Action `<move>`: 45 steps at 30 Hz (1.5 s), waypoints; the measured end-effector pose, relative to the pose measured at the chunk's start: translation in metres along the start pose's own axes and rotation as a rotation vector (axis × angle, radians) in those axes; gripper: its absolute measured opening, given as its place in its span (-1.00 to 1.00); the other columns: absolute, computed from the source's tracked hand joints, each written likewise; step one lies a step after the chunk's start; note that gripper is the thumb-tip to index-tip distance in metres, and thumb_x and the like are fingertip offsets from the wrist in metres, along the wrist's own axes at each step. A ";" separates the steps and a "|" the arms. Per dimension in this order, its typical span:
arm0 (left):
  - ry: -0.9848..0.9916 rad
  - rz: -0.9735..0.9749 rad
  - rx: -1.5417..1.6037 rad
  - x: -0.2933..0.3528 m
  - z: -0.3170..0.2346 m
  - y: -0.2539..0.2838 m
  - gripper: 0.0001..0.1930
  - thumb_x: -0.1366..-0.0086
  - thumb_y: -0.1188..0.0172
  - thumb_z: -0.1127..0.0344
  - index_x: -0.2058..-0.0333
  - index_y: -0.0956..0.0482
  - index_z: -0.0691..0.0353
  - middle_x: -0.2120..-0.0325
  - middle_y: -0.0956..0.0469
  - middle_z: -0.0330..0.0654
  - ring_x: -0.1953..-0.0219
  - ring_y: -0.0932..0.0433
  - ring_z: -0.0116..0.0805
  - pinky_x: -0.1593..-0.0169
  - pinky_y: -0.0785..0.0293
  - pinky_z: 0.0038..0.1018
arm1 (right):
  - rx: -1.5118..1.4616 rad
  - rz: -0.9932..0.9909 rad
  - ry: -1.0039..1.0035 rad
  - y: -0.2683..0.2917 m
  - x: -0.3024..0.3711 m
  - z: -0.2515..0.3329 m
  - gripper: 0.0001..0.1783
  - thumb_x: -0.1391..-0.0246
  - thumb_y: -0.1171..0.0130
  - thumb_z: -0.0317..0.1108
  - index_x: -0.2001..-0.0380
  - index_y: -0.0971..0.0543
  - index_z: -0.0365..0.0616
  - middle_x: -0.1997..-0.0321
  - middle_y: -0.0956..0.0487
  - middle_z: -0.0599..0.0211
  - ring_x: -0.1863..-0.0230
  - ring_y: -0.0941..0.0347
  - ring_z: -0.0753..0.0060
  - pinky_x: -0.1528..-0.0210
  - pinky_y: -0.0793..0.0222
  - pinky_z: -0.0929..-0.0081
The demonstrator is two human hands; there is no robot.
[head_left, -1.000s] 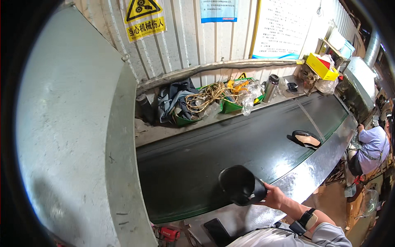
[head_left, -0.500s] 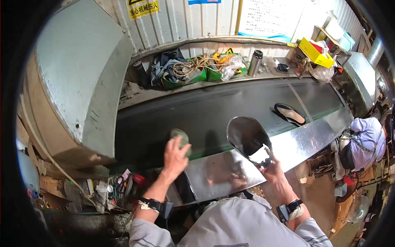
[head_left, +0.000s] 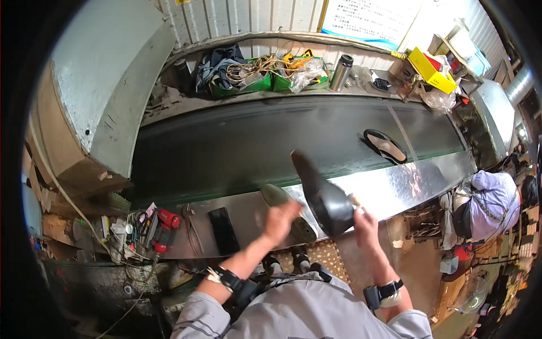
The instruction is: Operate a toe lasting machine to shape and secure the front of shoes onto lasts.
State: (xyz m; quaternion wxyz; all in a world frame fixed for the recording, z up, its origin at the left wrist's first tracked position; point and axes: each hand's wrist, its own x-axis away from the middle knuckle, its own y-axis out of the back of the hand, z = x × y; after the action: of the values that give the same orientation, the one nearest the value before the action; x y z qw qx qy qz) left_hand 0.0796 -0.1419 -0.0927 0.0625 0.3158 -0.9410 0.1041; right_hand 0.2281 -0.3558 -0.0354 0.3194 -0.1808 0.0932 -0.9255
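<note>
My left hand (head_left: 282, 219) is closed round the middle of an olive-green, sole-shaped piece (head_left: 275, 195), which sticks out above and below the fingers. Just right of it, my right hand (head_left: 365, 223) grips the edge of a black boot (head_left: 333, 206). The boot is tilted, its narrow end pointing up and left over the belt; motion blurs it a little. Both hands are above the metal ledge (head_left: 395, 192) along the near side of the dark conveyor belt (head_left: 243, 147). Farther right on the belt lies a black shoe (head_left: 385, 147) with a beige inside.
A phone (head_left: 223, 230) and a red power tool (head_left: 166, 229) lie at left on the ledge. Behind the belt stand green bins (head_left: 243, 87) of cords, a steel flask (head_left: 341, 73) and a yellow box (head_left: 432, 70). A grey metal housing (head_left: 107, 73) rises at left. Another person (head_left: 494, 203) is at right.
The left hand has come right and nearer with the green piece, close beside the boot. The boot has turned from showing its opening to showing its side. The view has shifted slightly.
</note>
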 end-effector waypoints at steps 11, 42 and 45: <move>0.332 -0.397 -0.221 -0.087 0.035 0.071 -0.69 -0.29 -0.33 0.12 0.28 -0.71 0.32 0.37 -0.67 -0.18 0.29 -0.56 -0.40 0.16 -0.46 -0.35 | 1.308 0.380 0.909 -0.020 0.035 -0.095 -0.49 0.18 -0.46 -0.33 0.05 -0.62 -0.04 0.14 -0.50 0.23 0.07 -0.47 -0.01 -0.13 -0.47 0.08; 0.398 -0.786 -0.613 0.014 0.032 -0.008 -0.38 0.03 -0.39 -0.09 0.15 -0.59 0.33 0.17 -0.65 0.16 0.04 -0.62 0.12 -0.04 -0.53 -0.13 | 0.618 0.781 0.316 0.058 0.024 -0.095 0.09 0.04 -0.46 -0.24 -0.44 -0.06 -0.35 -0.50 -0.07 -0.29 -0.52 -0.02 -0.09 -0.50 0.05 0.16; 0.278 -0.878 -0.514 0.054 -0.002 0.008 -0.47 0.05 -0.38 -0.07 0.30 -0.60 0.31 0.31 -0.67 0.11 0.18 -0.66 0.08 0.08 -0.55 -0.16 | 0.179 0.603 -0.302 0.009 0.012 -0.068 0.02 -0.24 -0.28 -0.22 -0.50 0.15 -0.25 -0.56 -0.02 0.01 -0.56 0.10 0.16 -0.52 0.14 0.28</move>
State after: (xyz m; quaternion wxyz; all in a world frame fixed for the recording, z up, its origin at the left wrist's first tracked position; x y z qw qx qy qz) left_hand 0.0323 -0.1663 -0.0820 0.2998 0.6379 -0.6983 -0.1249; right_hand 0.1971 -0.3665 -0.0973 0.6031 -0.2512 0.0128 -0.7570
